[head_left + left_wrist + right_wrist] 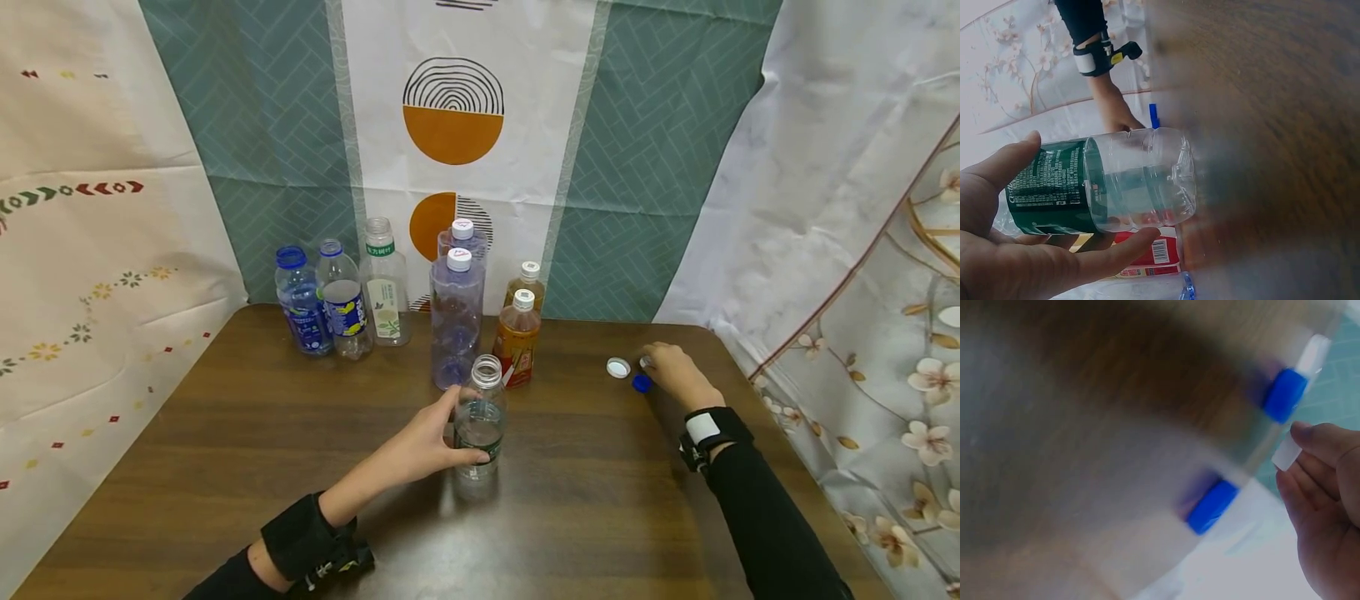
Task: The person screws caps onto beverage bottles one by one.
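Supporting the clear plastic bottle with a green wraparound label upright on the brown wood-grain table, the left hand wraps thumb and fingers around its body from the 8 o'clock side. Directions centre on this bottle; 12 is the far table edge. The grip sits below the uncapped threaded mouth, presumably to leave the neck accessible.

At 2 o'clock, the right hand pinches a small round white plastic cap by its edges, probably for control of a thin part. Whether this cap touches the table cannot be told. Near it lie a round blue plastic cap, another blue cap and a second white cap, apparently grouped for easy reach.

At 10 o'clock stand a translucent blue bottle, a clear bottle with a blue-and-yellow label and a clear bottle with a green neck band, seemingly uncapped. White-capped units stand separately, likely sorted by closure: two tall lilac-tinted bottles near 12, two amber bottles at 1.
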`<move>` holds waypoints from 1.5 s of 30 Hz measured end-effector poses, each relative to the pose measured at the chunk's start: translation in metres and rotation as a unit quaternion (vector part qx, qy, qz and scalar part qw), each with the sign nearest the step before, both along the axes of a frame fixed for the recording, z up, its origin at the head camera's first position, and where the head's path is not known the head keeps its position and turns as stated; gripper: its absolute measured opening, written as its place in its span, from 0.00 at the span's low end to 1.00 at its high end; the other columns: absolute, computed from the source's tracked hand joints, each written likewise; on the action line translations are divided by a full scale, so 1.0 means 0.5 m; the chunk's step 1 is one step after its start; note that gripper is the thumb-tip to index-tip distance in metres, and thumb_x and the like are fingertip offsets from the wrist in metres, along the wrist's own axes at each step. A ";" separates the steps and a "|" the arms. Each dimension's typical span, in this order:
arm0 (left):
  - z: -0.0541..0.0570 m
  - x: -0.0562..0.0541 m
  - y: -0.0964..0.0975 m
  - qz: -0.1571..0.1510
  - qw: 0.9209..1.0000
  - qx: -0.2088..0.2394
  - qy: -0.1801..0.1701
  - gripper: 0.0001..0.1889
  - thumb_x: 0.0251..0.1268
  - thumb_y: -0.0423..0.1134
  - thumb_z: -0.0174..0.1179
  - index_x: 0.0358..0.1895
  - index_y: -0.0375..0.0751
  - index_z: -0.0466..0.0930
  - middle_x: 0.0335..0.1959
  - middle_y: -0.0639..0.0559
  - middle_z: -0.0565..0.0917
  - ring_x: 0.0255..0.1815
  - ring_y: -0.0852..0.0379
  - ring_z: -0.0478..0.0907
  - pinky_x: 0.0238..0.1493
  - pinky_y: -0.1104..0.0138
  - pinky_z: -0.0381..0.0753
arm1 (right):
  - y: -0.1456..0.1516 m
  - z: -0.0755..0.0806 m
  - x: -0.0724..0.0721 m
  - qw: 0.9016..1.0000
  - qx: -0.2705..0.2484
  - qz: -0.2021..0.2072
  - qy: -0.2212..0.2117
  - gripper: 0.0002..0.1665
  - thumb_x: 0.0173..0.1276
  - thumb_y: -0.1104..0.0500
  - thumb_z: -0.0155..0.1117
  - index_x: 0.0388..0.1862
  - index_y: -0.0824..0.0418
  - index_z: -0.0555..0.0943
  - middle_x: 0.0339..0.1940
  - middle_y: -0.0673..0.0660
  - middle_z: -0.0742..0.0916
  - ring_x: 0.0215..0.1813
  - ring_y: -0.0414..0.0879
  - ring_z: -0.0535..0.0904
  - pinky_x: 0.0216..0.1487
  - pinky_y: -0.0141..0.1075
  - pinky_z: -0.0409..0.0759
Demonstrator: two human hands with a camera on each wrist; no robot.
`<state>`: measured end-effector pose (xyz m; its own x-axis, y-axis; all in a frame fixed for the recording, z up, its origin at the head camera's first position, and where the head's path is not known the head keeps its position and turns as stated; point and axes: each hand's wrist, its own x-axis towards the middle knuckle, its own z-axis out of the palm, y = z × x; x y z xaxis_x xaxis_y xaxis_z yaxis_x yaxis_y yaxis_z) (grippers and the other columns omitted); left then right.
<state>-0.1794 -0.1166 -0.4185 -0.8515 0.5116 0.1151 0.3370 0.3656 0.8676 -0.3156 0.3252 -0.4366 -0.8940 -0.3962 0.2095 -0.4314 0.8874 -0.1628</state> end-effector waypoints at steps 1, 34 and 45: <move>0.000 0.000 0.000 0.000 1.000 0.001 0.000 0.37 0.59 0.41 0.76 0.68 0.42 0.64 0.54 0.44 0.81 0.57 0.46 0.78 0.41 0.66 0.85 | -0.007 0.004 0.004 1.000 -0.006 0.001 0.006 0.12 0.66 0.74 0.65 0.49 0.76 0.83 0.45 0.72 0.86 0.50 0.69 0.82 0.49 0.58 0.82; -0.001 -0.001 -0.003 -0.006 1.000 0.005 0.020 0.38 0.58 0.39 0.77 0.67 0.41 0.64 0.52 0.45 0.80 0.52 0.50 0.78 0.38 0.68 0.85 | -0.357 0.161 0.242 0.968 -0.128 0.085 0.200 0.22 0.60 0.66 0.78 0.53 0.68 0.84 0.52 0.64 0.87 0.53 0.57 0.85 0.47 0.46 0.87; -0.003 -0.002 -0.004 -0.014 0.999 0.004 0.038 0.38 0.58 0.39 0.76 0.67 0.40 0.64 0.54 0.45 0.80 0.50 0.52 0.77 0.38 0.67 0.84 | -0.433 0.221 0.312 0.939 -0.178 0.143 0.256 0.25 0.59 0.66 0.79 0.55 0.65 0.84 0.53 0.60 0.84 0.51 0.51 0.82 0.41 0.38 0.86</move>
